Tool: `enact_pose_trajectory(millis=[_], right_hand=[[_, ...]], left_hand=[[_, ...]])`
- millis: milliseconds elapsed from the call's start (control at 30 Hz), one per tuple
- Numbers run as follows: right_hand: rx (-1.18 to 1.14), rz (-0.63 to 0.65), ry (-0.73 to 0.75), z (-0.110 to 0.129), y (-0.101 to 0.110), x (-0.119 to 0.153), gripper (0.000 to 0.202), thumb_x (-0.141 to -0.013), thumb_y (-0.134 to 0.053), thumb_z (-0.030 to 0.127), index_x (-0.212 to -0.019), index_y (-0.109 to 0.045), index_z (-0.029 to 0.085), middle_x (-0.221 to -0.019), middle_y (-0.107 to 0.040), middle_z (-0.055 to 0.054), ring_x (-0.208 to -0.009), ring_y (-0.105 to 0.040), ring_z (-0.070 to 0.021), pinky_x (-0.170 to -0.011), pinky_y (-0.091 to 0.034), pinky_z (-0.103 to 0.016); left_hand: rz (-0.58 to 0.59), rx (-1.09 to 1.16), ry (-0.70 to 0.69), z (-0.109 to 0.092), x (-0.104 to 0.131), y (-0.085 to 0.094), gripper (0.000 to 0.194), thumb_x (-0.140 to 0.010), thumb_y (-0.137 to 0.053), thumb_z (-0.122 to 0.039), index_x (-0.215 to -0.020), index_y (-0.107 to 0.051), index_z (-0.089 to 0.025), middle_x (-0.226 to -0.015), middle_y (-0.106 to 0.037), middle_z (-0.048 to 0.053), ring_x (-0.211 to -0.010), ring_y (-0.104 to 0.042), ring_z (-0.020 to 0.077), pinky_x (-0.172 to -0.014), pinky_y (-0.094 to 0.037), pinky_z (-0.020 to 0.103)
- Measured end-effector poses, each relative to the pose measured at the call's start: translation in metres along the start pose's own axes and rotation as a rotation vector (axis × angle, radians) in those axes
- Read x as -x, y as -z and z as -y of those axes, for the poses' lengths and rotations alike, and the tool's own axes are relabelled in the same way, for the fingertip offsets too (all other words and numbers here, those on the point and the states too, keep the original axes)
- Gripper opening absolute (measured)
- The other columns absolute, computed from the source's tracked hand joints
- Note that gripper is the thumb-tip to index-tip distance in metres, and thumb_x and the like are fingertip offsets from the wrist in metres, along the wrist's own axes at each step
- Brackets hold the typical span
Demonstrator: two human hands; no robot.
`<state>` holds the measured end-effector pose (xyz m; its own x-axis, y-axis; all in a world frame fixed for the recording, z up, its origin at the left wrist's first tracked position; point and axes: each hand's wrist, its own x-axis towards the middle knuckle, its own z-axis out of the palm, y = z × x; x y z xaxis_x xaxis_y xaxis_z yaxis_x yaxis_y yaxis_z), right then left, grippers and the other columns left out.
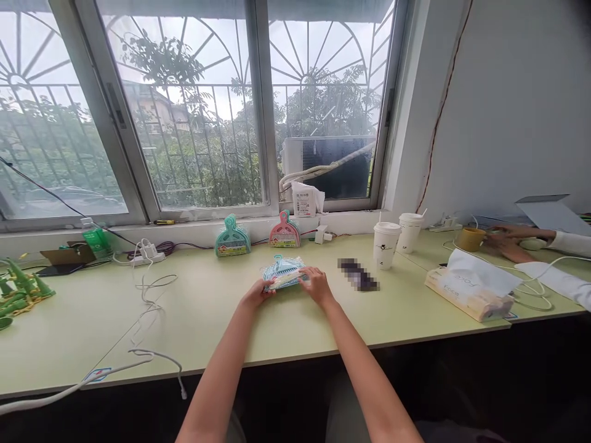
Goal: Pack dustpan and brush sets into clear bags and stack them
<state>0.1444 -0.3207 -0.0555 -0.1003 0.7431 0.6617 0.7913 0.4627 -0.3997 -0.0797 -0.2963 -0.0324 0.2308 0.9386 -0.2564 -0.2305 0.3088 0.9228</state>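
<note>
A light-blue mini dustpan and brush set, in what looks like clear plastic wrap, is held low over the pale green table. My left hand grips its lower left corner. On the right edge, my right hand closes with thumb and fingers. Behind it, a teal dustpan set and a pink dustpan set stand upright against the wall below the window, each with a printed label at the bottom. The undersides of both hands' grips are partly hidden.
White paper cups and a tissue pack stand to the right, near a blurred dark object. White cables trail over the left side. A green bottle stands back left. Another person's hands are at far right.
</note>
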Motion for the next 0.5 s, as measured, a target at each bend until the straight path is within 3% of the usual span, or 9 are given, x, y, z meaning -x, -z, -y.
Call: enact_pose_trajectory(millis=[100,200,400,500], right_hand=[[-0.104,-0.031,0.007,-0.005,-0.002,-0.003,0.027,-0.087,-0.061,0.027,-0.113,-0.067,0.025,-0.126,-0.065,-0.006,-0.126,-0.051,-0.0248,-0.101,-0.04,-0.04],[-0.22,-0.082,-0.068,-0.011,-0.006,-0.006,0.015,-0.087,-0.06,0.026,-0.09,-0.074,0.025,-0.114,-0.07,-0.005,-0.114,-0.059,-0.0231,-0.098,-0.044,-0.038],[-0.252,-0.16,-0.35,-0.023,-0.011,-0.009,0.013,-0.08,-0.066,0.033,-0.079,-0.075,0.024,-0.094,-0.075,-0.005,-0.098,-0.065,-0.0253,-0.091,-0.046,-0.037],[-0.266,-0.164,-0.398,-0.027,-0.013,-0.009,0.011,-0.076,-0.066,0.031,-0.075,-0.074,0.023,-0.089,-0.074,-0.006,-0.096,-0.063,-0.0255,-0.09,-0.046,-0.037]], left_hand=[[-0.042,0.03,0.013,-0.004,0.002,0.003,0.032,-0.085,-0.056,-0.009,-0.117,-0.054,-0.007,-0.07,-0.06,0.003,-0.046,-0.056,0.0062,-0.04,-0.044,0.012],[-0.018,-0.009,0.018,-0.004,0.004,0.005,0.031,-0.086,-0.054,-0.012,-0.117,-0.054,-0.007,-0.072,-0.061,0.004,-0.047,-0.058,0.0075,-0.039,-0.043,0.013],[0.143,-0.239,-0.019,0.001,0.008,0.001,0.039,-0.08,-0.068,-0.027,-0.113,-0.053,-0.012,-0.087,-0.064,0.006,-0.058,-0.066,0.0131,-0.047,-0.051,0.019],[0.182,-0.298,-0.069,0.004,0.009,-0.001,0.049,-0.074,-0.075,-0.029,-0.114,-0.05,-0.015,-0.098,-0.064,0.008,-0.063,-0.068,0.0131,-0.053,-0.053,0.019]])
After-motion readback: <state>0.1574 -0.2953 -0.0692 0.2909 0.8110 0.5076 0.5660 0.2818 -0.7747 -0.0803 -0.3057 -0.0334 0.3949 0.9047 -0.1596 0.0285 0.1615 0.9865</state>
